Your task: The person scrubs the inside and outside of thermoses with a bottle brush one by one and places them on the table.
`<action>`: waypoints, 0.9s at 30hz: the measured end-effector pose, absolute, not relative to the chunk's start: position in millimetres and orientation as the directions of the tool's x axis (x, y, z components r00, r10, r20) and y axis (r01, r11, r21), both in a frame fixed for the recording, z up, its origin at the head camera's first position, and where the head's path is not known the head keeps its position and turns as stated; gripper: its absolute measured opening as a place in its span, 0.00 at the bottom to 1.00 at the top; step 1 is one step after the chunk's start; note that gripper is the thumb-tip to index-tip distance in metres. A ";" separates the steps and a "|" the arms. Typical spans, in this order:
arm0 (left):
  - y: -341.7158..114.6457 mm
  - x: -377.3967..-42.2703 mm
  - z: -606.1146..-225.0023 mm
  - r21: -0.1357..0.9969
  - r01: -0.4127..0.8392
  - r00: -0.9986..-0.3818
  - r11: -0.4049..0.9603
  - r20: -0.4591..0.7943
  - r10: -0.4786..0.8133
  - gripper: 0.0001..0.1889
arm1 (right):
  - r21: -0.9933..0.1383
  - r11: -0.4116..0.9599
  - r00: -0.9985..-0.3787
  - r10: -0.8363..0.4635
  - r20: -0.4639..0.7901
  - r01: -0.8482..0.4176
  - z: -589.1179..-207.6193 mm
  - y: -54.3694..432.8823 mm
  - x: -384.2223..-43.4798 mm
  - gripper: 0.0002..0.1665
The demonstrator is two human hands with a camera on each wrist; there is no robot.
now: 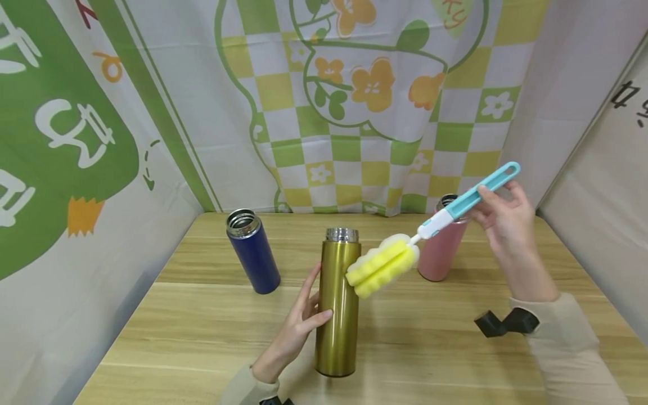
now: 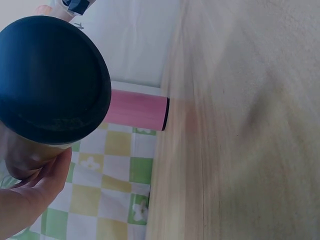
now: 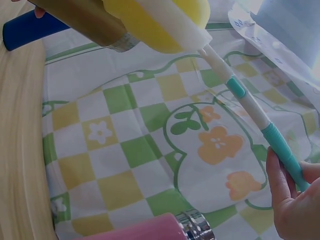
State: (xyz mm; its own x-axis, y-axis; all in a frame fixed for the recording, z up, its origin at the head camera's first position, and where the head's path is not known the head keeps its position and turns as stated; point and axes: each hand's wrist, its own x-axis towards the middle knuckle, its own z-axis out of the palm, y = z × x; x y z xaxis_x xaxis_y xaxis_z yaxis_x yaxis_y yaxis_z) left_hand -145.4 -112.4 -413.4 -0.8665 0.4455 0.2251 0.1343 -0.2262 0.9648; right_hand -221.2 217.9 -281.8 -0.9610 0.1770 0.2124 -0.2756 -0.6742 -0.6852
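Note:
My left hand grips a gold thermos flask around its lower middle, thumb across the front. The flask is upright and lidless, its steel neck showing. In the left wrist view its dark round base faces the camera, raised off the tabletop. My right hand holds a bottle brush by its turquoise handle, fingers and thumb around it. The brush slants down to the left, and its yellow-and-white sponge head overlaps the flask's right side in the head view. The flask's interior is hidden.
A lidless dark blue flask stands at the left of the wooden table. To the right, behind the brush, stands a pink flask with its mouth uncovered. A patterned curtain hangs along the table's back edge.

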 end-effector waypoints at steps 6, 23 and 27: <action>-112.6 -143.2 -413.6 0.959 0.091 -0.864 -0.268 0.210 0.458 0.40 | -0.639 -0.701 -0.949 0.230 0.218 -0.317 -276.0 220.2 -220.8 0.21; -107.3 -141.7 -413.1 0.944 0.046 -0.891 -0.326 0.186 0.414 0.44 | -0.624 -0.694 -0.933 0.289 0.215 -0.359 -269.3 224.0 -219.8 0.22; -102.4 -141.8 -411.4 0.960 0.028 -0.935 -0.277 0.123 0.332 0.50 | -0.606 -0.696 -0.922 0.311 0.230 -0.386 -268.9 227.8 -220.2 0.20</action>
State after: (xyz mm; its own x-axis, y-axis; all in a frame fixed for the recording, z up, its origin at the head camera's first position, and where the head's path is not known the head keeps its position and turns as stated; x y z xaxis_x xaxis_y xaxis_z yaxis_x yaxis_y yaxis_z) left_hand -141.8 -102.4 -411.4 -0.9351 0.3321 0.1233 0.0282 -0.2770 0.9605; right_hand -220.2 227.8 -268.9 -0.9222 0.3110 0.2298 -0.3857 -0.6961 -0.6056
